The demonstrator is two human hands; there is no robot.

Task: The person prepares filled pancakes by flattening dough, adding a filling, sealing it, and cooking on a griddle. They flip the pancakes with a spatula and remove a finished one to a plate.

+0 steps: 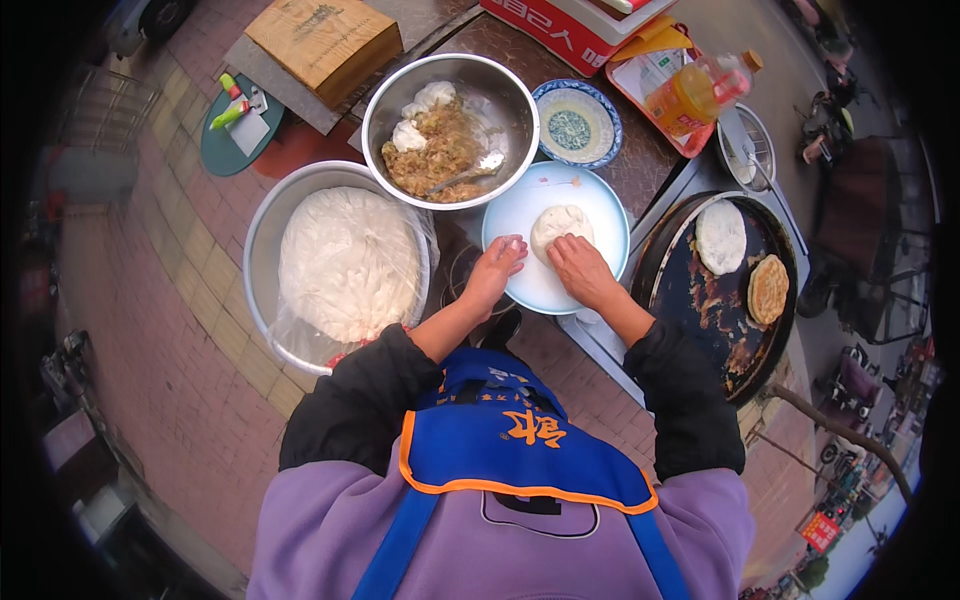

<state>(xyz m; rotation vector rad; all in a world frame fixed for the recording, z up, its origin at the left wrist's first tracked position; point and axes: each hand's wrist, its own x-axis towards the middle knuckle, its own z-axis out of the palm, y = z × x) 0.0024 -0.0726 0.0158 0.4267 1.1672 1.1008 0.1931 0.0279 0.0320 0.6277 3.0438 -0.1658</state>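
Round pale dough disc (562,226): on the round white plate with light-blue rim (606,212) | right hand (588,273): fingers laid on disc's near edge, cannot tell whether pinching | left hand (496,268): fingers slightly spread, just beside disc | round silver metal bowl (508,92) of brown filling (432,158): beyond plate

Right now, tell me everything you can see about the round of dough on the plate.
The round of dough is a pale, off-white, roughly circular piece that looks soft and uncooked, its surface slightly uneven. It lies on the white, blue-rimmed plate, a little toward the far side. Of the two hands, the right hand has its fingers on the near edge, hiding that part; the left hand is beside it, seemingly apart. Its underside is hidden.
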